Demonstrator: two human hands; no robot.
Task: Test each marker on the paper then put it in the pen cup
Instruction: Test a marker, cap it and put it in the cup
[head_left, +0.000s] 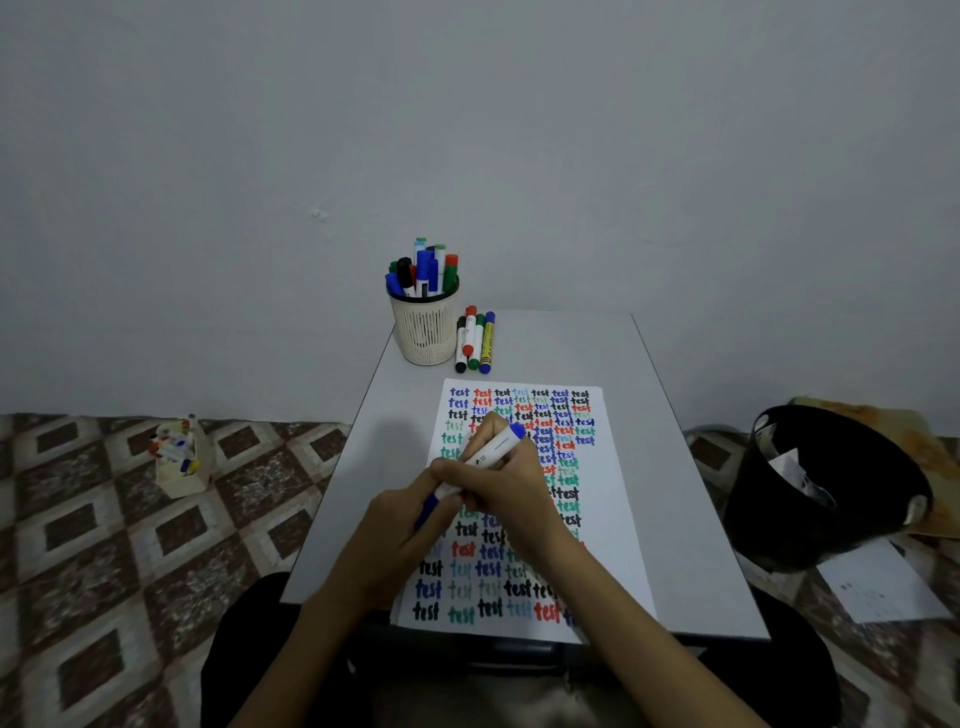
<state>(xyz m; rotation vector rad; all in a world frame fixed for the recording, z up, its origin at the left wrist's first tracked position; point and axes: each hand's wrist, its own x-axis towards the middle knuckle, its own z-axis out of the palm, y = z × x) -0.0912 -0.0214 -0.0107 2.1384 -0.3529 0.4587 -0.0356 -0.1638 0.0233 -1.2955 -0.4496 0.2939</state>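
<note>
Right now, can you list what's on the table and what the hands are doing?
table: gray
paper: covered in colourful "test" words
cup: full of markers, at the far left corner
loose markers: four lying right of the cup
held marker: blue and white, above the paper
left hand: grips its lower blue end
right hand: holds its white middle
bin: black, beside the table at right

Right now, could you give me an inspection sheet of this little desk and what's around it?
Surface: small grey table.
Job's things: paper filled with coloured "test" words; pen cup holding markers; four loose markers lying beside it.
Clutter: nothing seen.
Hands: left hand and right hand both grip a blue marker over the paper.
Cables: nothing seen.
Surroundings: box of markers on the floor, left; black bin, right.
</note>
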